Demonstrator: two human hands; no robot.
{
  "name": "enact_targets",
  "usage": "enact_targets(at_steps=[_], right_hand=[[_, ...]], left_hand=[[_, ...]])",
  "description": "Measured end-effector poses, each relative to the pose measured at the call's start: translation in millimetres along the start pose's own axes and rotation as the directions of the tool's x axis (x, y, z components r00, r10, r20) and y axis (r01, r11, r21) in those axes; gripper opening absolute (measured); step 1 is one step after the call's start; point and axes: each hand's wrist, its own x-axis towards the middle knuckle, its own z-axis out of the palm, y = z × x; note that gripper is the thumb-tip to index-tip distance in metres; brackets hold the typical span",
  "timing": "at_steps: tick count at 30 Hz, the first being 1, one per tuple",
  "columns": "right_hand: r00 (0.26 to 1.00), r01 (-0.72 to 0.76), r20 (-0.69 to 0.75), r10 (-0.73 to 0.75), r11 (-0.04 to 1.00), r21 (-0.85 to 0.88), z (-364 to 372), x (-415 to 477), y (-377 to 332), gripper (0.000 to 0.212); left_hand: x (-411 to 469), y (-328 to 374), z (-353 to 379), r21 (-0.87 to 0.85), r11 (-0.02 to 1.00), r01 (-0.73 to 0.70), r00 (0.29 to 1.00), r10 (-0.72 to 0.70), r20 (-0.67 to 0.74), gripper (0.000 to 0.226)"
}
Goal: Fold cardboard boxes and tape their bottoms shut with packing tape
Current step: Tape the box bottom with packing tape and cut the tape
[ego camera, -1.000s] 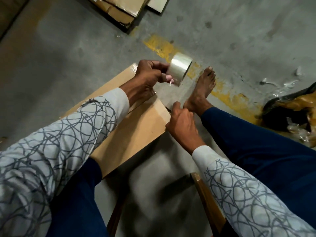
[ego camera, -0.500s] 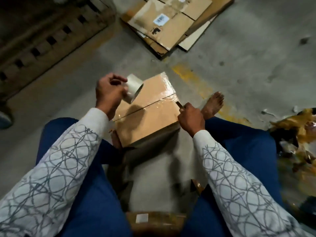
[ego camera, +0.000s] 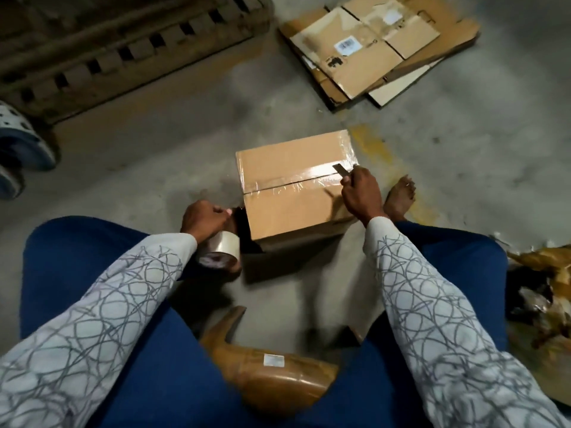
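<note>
Now the left hand (ego camera: 204, 219) grips the tape roll (ego camera: 224, 250) while the right hand (ego camera: 360, 193) pinches a blade (ego camera: 341, 169).

Brown cardboard box (ego camera: 296, 193) folded up, on floor before me, flaps closed, seam running across top face. Clear tape strip (ego camera: 296, 180) glossy along seam, wrinkled in places. Packing tape roll (ego camera: 224, 250) gripped in my left hand (ego camera: 204, 219), just beside box's near-left corner. Small metal blade (ego camera: 341, 169) pinched in my right hand (ego camera: 360, 193) at strip's right end. Flattened boxes (ego camera: 377, 47) stacked on floor beyond, well apart, white label on top sheet.
</note>
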Motion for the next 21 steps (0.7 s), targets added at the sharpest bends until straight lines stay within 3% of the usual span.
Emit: enact_targets(at_steps=[5,11,18,21], right_hand=[[0.999,-0.047,0.022,0.048,0.999,-0.008,19,23,9,0.041],[0.988,-0.149,-0.059,0.146,0.987,-0.055,34,37,2,0.044],[0.972,-0.214,0.056,0.23,0.955,-0.203,2,49,-16,0.033],[0.968,-0.247,-0.044,0.246,0.919,-0.308,-5,38,-28,0.034]], left_hand=[[31,15,32,-0.035,0.997,0.062,0.996,-0.064,-0.059,0.052],[66,23,46,-0.042,0.999,0.018,0.999,-0.019,-0.041,0.049],[74,30,27,-0.025,0.998,0.056,0.987,-0.052,0.155,0.041],[68,29,12,0.093,0.995,-0.032,0.966,0.007,0.259,0.038]])
